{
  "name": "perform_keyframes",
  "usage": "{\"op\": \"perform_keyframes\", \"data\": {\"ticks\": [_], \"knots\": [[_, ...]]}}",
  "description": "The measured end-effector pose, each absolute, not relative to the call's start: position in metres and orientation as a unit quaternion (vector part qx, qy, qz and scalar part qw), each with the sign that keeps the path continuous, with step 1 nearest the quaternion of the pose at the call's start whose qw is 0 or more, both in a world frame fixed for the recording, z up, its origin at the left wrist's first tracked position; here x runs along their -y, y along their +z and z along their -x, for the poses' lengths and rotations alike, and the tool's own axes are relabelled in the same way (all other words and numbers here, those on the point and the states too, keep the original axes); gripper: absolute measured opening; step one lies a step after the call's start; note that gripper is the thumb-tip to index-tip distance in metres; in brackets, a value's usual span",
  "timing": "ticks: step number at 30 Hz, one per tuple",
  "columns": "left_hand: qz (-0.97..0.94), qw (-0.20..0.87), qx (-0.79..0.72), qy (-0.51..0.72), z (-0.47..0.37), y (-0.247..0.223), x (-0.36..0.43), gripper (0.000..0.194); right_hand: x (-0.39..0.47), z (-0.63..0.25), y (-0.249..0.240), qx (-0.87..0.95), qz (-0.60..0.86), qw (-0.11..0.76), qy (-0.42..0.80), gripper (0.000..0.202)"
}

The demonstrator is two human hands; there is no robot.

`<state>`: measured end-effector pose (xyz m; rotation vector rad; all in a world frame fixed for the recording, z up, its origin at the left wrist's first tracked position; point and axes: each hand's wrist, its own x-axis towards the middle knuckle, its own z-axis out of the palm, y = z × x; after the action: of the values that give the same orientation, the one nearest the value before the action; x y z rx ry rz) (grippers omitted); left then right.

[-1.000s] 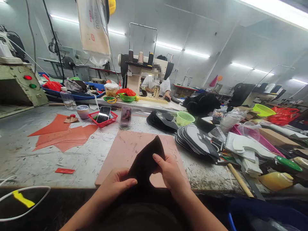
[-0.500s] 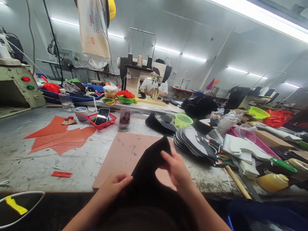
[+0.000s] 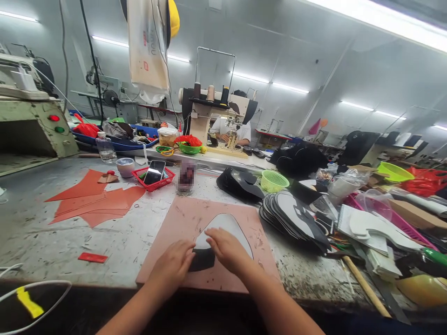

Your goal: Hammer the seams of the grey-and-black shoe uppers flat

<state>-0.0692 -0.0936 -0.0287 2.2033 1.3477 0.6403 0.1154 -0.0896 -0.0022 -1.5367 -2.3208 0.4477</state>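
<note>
My left hand (image 3: 172, 264) and right hand (image 3: 226, 250) rest, fingers uncurled, on the grey-and-black piece (image 3: 228, 224); even pressure should flatten it against the pink board (image 3: 167, 228).

Over the feed, I note bright ceiling tubes (image 3: 391, 19), darkness below the bench (image 3: 115, 242), and stretched edges.

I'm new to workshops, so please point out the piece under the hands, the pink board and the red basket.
Gray-and-black piece (image 3: 234, 229): head view, on its pale gray part.
Pink board (image 3: 181, 217): head view, on its bare upper left.
Red basket (image 3: 162, 183): head view, on its front wall.
</note>
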Motion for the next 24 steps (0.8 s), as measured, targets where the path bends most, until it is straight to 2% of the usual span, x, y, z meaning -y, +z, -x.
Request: {"op": "perform_keyframes", "data": {"ticks": [2,6,10,15,18,20,22,24], "knots": [[-0.866,0.16,-0.452,0.143,0.055,-0.029,0.082,0.047,0.072,-0.117,-0.011,0.808,0.554,0.131,0.156,0.04],[-0.901,0.15,-0.408,0.01,0.038,-0.026,0.073,0.08,0.046,-0.135,-0.028,0.817,0.544,0.094,0.168,0.045],[-0.914,0.149,-0.376,-0.033,0.05,-0.023,0.083,0.083,0.033,-0.169,-0.036,0.761,0.631,0.05,0.14,0.061],[-0.926,0.092,-0.366,-0.007,0.079,-0.056,0.102,0.086,0.027,-0.187,-0.03,0.726,0.677,0.02,0.122,0.061],[-0.94,0.04,-0.326,0.093,0.091,-0.083,0.115,0.078,0.031,-0.175,-0.022,0.703,0.707,0.014,0.075,0.062],[-0.946,0.028,-0.283,0.159,0.094,-0.091,0.122,0.058,0.038,-0.158,-0.02,0.721,0.689,0.061,0.043,0.058],[-0.948,0.039,-0.243,0.201,0.091,-0.089,0.126,0.032,0.048,-0.138,-0.023,0.766,0.629,0.121,0.066,0.046],[-0.946,0.042,-0.227,0.229,0.085,-0.08,0.127,0.023,0.058,-0.12,-0.03,0.793,0.577,0.149,0.122,0.03]]}}
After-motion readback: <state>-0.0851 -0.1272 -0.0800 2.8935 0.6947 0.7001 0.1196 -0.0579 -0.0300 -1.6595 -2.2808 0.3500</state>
